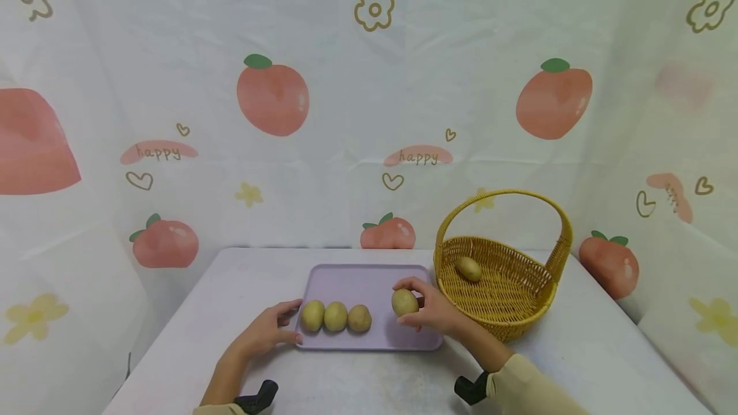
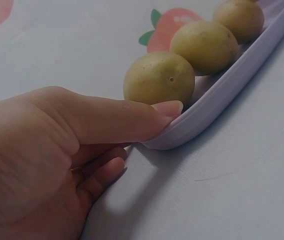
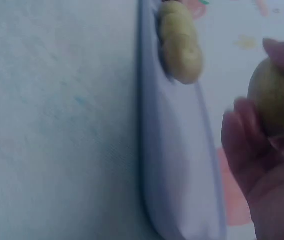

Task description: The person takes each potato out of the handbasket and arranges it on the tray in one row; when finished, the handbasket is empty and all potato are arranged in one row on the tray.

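Note:
Between the thumb and fingers of my right hand (image 1: 434,306) is a potato (image 1: 405,303), held over the right part of a lilac tray (image 1: 380,339). The right wrist view shows this potato (image 3: 276,97) gripped above the tray's bare end. My left hand (image 1: 266,330) holds the tray's left edge. Its thumb (image 2: 132,120) lies on the rim by the nearest potato (image 2: 158,77), and the other fingers curl below. Three potatoes sit in a row along the tray's left half: a left one (image 1: 312,316), a middle one (image 1: 336,317) and a browner right one (image 1: 360,318).
A yellow wicker basket (image 1: 521,320) with a tall arched handle stands right of the tray, close to my right forearm. One potato (image 1: 469,268) lies inside it. Behind the white table (image 1: 254,274) hangs a curtain (image 1: 346,197) printed with fruit and flowers.

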Tool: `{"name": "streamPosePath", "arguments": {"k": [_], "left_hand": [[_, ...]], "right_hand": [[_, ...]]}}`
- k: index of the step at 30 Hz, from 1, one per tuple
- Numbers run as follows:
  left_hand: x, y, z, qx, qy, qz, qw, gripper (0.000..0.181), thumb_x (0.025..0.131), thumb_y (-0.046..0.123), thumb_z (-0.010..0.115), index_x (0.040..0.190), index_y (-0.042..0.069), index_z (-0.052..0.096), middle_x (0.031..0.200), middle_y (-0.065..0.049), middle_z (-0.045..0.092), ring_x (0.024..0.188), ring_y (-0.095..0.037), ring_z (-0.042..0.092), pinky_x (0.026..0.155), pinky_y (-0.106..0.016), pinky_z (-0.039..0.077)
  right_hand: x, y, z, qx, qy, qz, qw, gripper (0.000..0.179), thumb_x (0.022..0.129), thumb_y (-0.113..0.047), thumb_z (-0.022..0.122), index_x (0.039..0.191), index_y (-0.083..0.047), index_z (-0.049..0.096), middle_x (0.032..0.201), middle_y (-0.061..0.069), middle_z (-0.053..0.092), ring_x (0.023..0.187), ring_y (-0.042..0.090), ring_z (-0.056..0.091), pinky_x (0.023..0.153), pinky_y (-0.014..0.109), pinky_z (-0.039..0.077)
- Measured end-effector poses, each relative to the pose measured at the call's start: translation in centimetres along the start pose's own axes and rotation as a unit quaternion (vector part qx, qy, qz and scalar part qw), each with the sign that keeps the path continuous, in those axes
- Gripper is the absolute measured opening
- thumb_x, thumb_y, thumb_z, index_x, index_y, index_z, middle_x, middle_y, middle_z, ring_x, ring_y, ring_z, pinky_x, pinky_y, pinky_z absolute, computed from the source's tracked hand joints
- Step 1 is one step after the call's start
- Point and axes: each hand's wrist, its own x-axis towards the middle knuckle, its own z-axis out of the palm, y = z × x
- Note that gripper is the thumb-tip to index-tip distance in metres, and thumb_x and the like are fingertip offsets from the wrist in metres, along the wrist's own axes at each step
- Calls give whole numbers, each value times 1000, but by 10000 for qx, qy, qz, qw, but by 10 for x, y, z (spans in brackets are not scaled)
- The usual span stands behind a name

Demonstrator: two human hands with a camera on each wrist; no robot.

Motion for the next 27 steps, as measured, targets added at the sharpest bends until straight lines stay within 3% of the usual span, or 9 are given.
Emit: {"name": "streamPosePath", "arguments": {"k": [5, 8, 18, 27], "left_hand": [[-1, 1, -1, 2, -21, 66, 10000, 83, 72, 17, 85, 141, -7, 44, 143, -29, 42, 120, -46, 51, 103, -53, 41], [0, 1, -1, -8, -11, 75, 10000, 83, 72, 16, 85, 140, -7, 44, 143, -29, 42, 120, -46, 51, 103, -53, 41], [1, 1, 0, 66, 35, 42, 10000, 83, 71, 18, 85, 140, -6, 45, 143, -28, 43, 120, -46, 51, 103, -53, 41], [0, 1, 0, 69, 51, 9, 10000, 83, 71, 17, 86, 140, -6, 45, 143, -28, 43, 120, -45, 51, 103, -54, 40]], "right_hand": [[10, 12, 16, -1296, 416, -232, 9904, 52, 75, -13, 83, 120, -6, 57, 107, 4, 59, 82, 15, 57, 64, 25, 51], [15, 18, 23, -1765, 535, -281, 9824, 51, 73, -19, 85, 116, -11, 60, 101, -1, 61, 81, 12, 56, 66, 24, 50], [23, 25, 41, -1980, 506, 41, 9789, 54, 71, -22, 85, 117, -8, 61, 99, 0, 63, 84, 14, 54, 71, 28, 47], [26, 24, 44, -2185, 404, 306, 9745, 59, 73, -27, 85, 124, -9, 59, 105, 0, 63, 88, 16, 54, 74, 30, 47]]}}
